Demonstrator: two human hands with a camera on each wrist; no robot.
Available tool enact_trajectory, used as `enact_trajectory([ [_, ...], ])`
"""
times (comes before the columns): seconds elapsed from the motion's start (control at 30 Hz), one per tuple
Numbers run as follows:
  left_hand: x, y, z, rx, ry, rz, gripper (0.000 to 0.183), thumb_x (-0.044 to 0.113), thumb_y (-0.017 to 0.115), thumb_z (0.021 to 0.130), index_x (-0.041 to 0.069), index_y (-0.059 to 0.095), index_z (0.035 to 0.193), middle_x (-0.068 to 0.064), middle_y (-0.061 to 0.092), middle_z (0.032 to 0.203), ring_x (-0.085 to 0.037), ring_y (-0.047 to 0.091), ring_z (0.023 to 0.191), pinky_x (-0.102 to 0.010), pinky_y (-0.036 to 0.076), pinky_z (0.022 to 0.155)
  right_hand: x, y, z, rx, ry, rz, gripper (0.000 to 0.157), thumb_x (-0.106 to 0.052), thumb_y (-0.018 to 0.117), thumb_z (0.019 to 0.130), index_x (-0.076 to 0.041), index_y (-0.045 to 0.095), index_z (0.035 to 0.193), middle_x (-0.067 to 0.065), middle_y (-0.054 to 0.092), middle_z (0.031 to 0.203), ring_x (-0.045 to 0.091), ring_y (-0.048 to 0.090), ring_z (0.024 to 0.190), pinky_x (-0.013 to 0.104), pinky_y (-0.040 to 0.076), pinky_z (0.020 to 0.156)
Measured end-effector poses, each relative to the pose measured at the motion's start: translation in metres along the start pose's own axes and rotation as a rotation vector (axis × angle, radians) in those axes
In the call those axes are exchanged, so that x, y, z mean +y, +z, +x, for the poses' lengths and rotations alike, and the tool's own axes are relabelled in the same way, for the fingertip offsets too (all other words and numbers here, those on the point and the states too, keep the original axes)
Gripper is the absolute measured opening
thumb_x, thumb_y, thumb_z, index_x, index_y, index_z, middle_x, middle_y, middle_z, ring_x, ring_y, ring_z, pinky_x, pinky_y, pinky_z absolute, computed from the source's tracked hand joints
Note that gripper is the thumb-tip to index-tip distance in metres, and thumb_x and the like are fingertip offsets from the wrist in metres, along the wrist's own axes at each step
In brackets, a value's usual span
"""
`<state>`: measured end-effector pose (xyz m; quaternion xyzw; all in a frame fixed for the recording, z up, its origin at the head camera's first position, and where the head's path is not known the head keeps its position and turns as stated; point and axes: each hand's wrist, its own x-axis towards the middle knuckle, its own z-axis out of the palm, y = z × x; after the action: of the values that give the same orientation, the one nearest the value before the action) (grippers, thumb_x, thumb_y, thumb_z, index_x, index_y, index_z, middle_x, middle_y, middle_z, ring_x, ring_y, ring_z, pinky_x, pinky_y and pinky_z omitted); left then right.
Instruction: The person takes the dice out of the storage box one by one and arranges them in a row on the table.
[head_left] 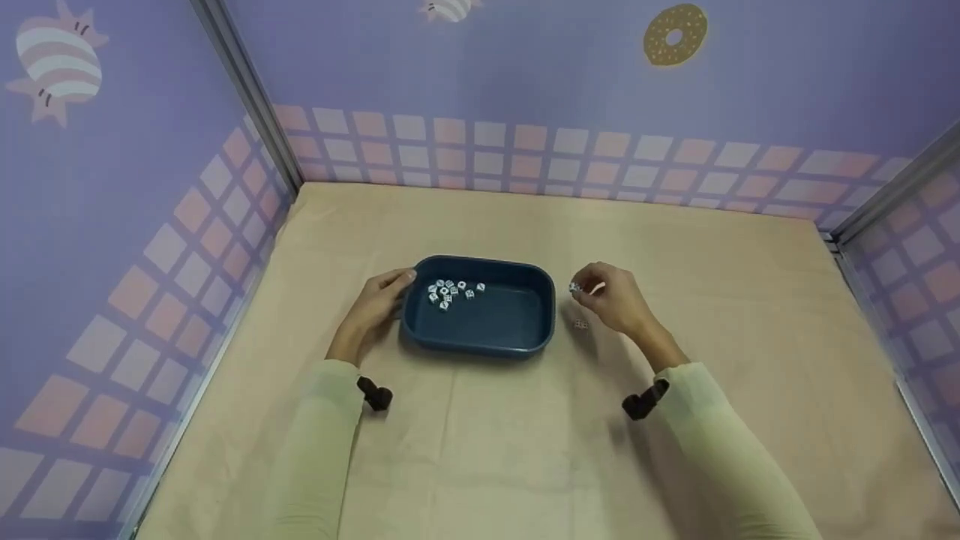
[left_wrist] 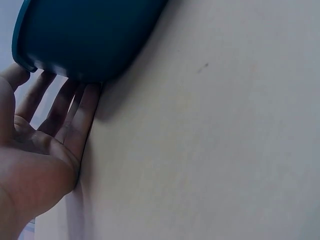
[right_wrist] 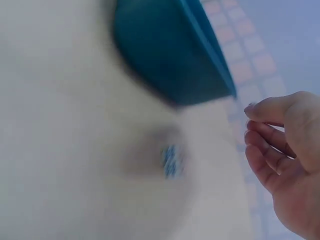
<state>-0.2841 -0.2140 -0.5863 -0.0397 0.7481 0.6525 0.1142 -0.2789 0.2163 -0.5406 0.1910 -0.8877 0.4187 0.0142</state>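
A dark blue rectangular tray (head_left: 487, 349) sits on the table with several white dice (head_left: 444, 292) gathered at its left end. My left hand (head_left: 376, 304) holds the tray's left end, thumb on the rim and fingers against the outer wall, as the left wrist view shows with the palm (left_wrist: 37, 160) below the wall. To the right of the tray, above the table, my right hand (head_left: 616, 296) pinches a white die (head_left: 574, 287) between thumb and fingertips. Below that hand, more dice (head_left: 580, 324) lie together on the cloth, blurred in the right wrist view.
A beige cloth (head_left: 480, 450) with light creases covers the table. Printed purple panels (head_left: 525, 75) with a pink and white check stand at the back and both sides, joined by metal posts (head_left: 251, 90). Dark wrist devices (head_left: 645, 401) sit at the sleeve cuffs.
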Motion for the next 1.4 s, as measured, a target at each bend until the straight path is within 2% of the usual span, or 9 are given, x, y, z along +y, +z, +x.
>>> enact_trajectory([
  [0.17, 0.000, 0.000, 0.000, -0.004, 0.015, -0.017, 0.058, 0.047, 0.061, 0.108, 0.008, 0.059, 0.150, -0.015, 0.060, 0.148, -0.031, 0.062, 0.132, -0.044, 0.044, 0.114, 0.022, -0.004, -0.017, -0.004, 0.066, -0.002, 0.008, 0.000, 0.075, 0.097, 0.000, 0.072, 0.104, 0.011, 0.073, 0.101, 0.025, 0.069, 0.094, 0.033, 0.057, 0.082],
  [0.4, 0.001, -0.002, -0.001, -0.006, 0.003, 0.011, 0.060, 0.046, 0.060, 0.109, 0.008, 0.054, 0.155, -0.015, 0.055, 0.155, -0.032, 0.058, 0.139, -0.045, 0.043, 0.116, 0.041, -0.004, -0.037, -0.060, 0.074, -0.072, 0.011, 0.004, 0.076, 0.094, 0.001, 0.074, 0.104, 0.012, 0.072, 0.101, 0.027, 0.069, 0.093, 0.045, 0.056, 0.085],
  [0.57, 0.002, -0.002, 0.000, 0.005, 0.007, 0.035, 0.060, 0.046, 0.059, 0.109, 0.008, 0.055, 0.154, -0.015, 0.057, 0.153, -0.032, 0.059, 0.136, -0.042, 0.047, 0.111, 0.046, -0.003, -0.045, -0.092, 0.069, -0.099, 0.015, 0.008, 0.075, 0.092, 0.001, 0.076, 0.105, 0.013, 0.071, 0.101, 0.028, 0.068, 0.093, 0.049, 0.056, 0.087],
  [0.8, -0.001, -0.002, 0.000, 0.006, 0.002, 0.032, 0.062, 0.048, 0.061, 0.108, 0.009, 0.055, 0.155, -0.015, 0.057, 0.153, -0.031, 0.060, 0.135, -0.042, 0.046, 0.112, 0.048, 0.001, -0.049, -0.096, 0.066, -0.116, 0.017, 0.007, 0.076, 0.091, -0.001, 0.077, 0.106, 0.009, 0.069, 0.099, 0.024, 0.065, 0.090, 0.042, 0.055, 0.083],
  [0.97, -0.001, -0.001, -0.001, -0.003, -0.009, 0.010, 0.061, 0.049, 0.061, 0.107, 0.011, 0.055, 0.155, -0.012, 0.058, 0.151, -0.028, 0.062, 0.132, -0.037, 0.051, 0.105, 0.049, 0.002, -0.050, -0.102, 0.071, -0.103, 0.018, 0.005, 0.077, 0.092, -0.002, 0.077, 0.109, 0.009, 0.067, 0.100, 0.023, 0.061, 0.089, 0.035, 0.051, 0.079],
  [1.13, -0.001, 0.000, -0.002, 0.011, -0.016, 0.023, 0.059, 0.049, 0.061, 0.107, 0.012, 0.057, 0.153, -0.010, 0.061, 0.149, -0.026, 0.065, 0.129, -0.032, 0.054, 0.097, 0.050, 0.005, -0.051, -0.101, 0.113, -0.068, 0.021, 0.001, 0.079, 0.092, -0.002, 0.077, 0.113, 0.010, 0.064, 0.101, 0.023, 0.057, 0.088, 0.030, 0.046, 0.076],
  [1.4, -0.002, 0.001, 0.000, 0.020, -0.004, 0.044, 0.059, 0.049, 0.060, 0.108, 0.011, 0.058, 0.152, -0.012, 0.060, 0.150, -0.029, 0.061, 0.135, -0.042, 0.048, 0.110, 0.053, 0.011, -0.052, -0.067, 0.115, -0.039, 0.018, 0.002, 0.078, 0.093, -0.003, 0.078, 0.110, 0.009, 0.063, 0.099, 0.022, 0.057, 0.087, 0.029, 0.047, 0.076],
])
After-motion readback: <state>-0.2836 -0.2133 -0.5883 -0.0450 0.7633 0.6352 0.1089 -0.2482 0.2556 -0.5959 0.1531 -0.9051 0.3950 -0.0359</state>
